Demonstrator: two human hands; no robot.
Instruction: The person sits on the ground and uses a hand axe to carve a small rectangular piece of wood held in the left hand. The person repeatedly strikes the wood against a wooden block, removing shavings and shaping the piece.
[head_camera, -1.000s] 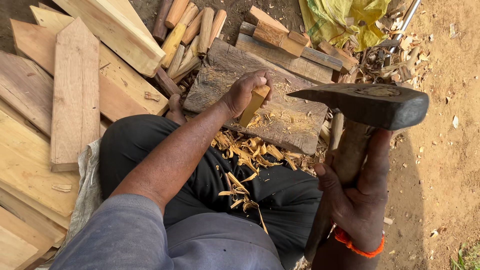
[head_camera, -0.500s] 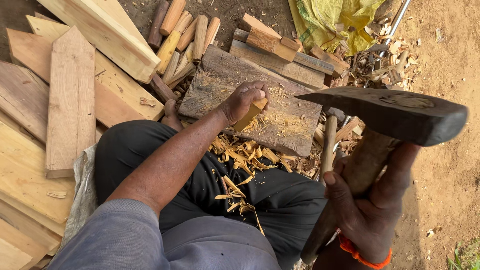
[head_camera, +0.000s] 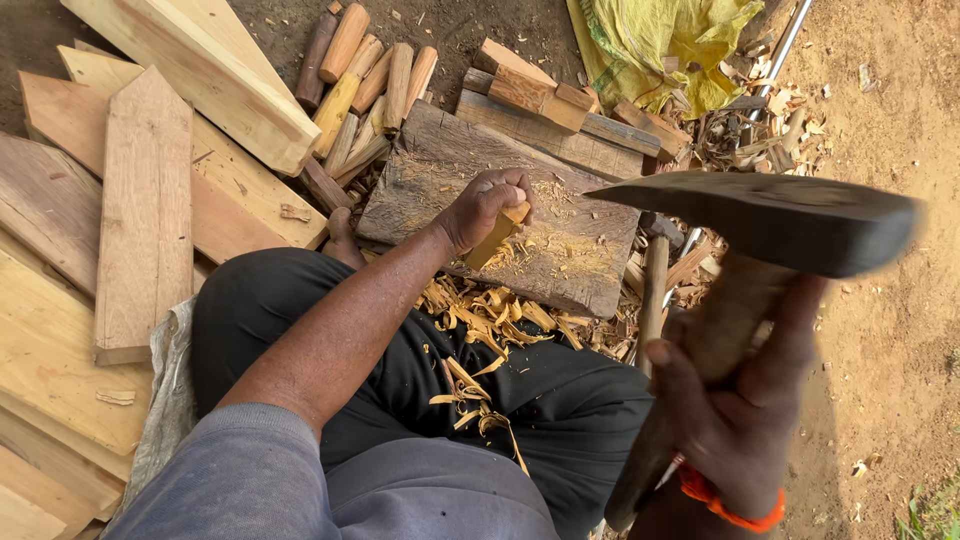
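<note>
My left hand (head_camera: 485, 203) grips a short wooden peg (head_camera: 497, 236), holding it tilted with its lower end on the worn chopping block (head_camera: 440, 170). My right hand (head_camera: 735, 420) is closed around the wooden handle of a hatchet (head_camera: 770, 222), raised close to the camera at the right. Its dark metal head hangs above the block's right end. Pale wood shavings (head_camera: 480, 320) lie on the block, on my black trousers and on the ground between.
Rough planks (head_camera: 145, 210) are stacked at the left. Several rounded pegs (head_camera: 365, 85) lie behind the block, with short offcuts (head_camera: 540, 95) beside them. A yellow sack (head_camera: 665, 45) sits at the back right. Another wooden tool handle (head_camera: 653, 300) lies right of the block.
The hatchet has risen and come nearer the camera, and it now looks larger. My left hand keeps the peg on the block in about the same place.
</note>
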